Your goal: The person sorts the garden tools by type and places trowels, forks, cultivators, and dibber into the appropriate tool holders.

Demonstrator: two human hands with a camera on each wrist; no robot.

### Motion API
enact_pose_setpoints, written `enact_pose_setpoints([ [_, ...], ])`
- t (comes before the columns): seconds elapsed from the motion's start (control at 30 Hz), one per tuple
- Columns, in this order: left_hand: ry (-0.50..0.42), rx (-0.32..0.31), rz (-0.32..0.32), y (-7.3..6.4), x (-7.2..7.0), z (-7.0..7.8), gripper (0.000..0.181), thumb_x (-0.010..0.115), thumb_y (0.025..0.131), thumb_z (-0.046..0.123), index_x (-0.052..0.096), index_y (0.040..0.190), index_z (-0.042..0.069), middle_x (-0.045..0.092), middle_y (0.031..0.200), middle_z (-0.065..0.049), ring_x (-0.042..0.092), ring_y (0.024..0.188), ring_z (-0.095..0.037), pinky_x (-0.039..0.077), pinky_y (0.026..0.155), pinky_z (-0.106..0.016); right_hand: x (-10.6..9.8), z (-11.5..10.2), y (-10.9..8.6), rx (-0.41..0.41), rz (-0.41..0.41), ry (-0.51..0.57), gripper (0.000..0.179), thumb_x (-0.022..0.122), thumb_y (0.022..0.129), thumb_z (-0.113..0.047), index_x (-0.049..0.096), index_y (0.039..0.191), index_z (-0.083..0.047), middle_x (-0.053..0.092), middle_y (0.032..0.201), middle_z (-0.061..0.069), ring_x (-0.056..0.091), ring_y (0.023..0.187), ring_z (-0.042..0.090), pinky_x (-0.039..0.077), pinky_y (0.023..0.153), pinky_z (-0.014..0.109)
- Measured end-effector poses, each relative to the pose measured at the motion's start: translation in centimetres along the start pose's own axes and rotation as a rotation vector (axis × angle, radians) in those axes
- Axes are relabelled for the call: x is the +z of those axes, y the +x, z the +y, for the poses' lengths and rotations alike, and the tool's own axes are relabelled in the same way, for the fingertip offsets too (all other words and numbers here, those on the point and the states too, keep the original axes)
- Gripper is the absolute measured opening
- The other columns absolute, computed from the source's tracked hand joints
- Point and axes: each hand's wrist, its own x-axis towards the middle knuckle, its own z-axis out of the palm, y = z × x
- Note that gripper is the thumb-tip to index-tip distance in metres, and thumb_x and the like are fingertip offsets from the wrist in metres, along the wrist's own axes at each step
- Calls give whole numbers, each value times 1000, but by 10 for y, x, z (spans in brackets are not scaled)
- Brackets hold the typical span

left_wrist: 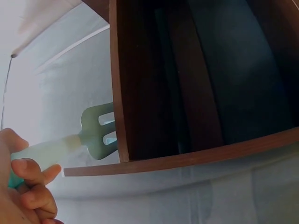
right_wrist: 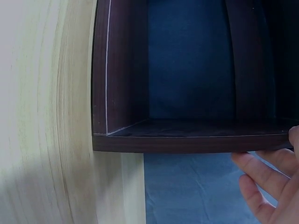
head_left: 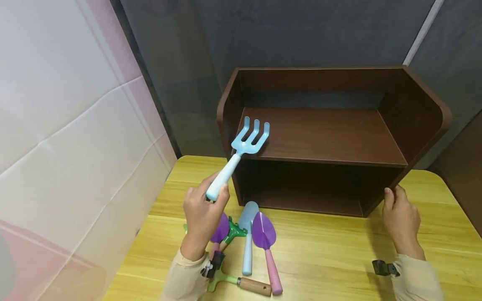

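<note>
My left hand (head_left: 203,213) grips the pale handle of a light blue hand fork (head_left: 245,146), its three tines pointing up and away. The fork is held in the air before the left side of a dark brown two-tier shelf (head_left: 324,136). In the left wrist view, the shelf's side panel (left_wrist: 117,84) hides the tips of the tines. At the shelf's right side, my right hand (head_left: 402,219) pinches the front edge of the side panel, thumb on one face and fingers on the other, as the right wrist view shows.
Before the shelf, on the yellow wood-grain table (head_left: 320,255), lie a blue trowel (head_left: 247,255), a purple trowel with pink handle (head_left: 263,232), another purple trowel (head_left: 222,229), a green tool head (head_left: 234,230) and a green tool with wooden handle (head_left: 255,286). A pale wall panel (head_left: 75,125) stands left.
</note>
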Motion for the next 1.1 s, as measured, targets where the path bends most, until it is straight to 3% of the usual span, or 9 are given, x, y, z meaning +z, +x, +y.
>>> enact_pose_setpoints([
  [0.2,11,0,-7,5,8,-3,29,66,77,15,69,101,-1,56,61,-7,32,47,-14,26,52,-30,1,-1,-1,-4,1,-2,34,39,100,-21,50,115,6,55,87,39,49,77,62,33,56,63],
  [0.6,27,0,2,14,28,-7,30,68,77,16,69,100,-3,69,81,-13,42,47,-19,29,51,-33,-1,-1,-4,-29,43,-1,34,39,99,-20,50,114,8,55,83,38,49,73,61,32,56,63],
  [1.1,99,-5,31,18,41,-9,30,68,77,18,70,99,-2,69,79,-15,42,43,-23,30,49,-36,3,-2,-6,-47,46,9,34,39,100,-22,50,114,8,56,77,36,50,68,60,33,53,63],
])
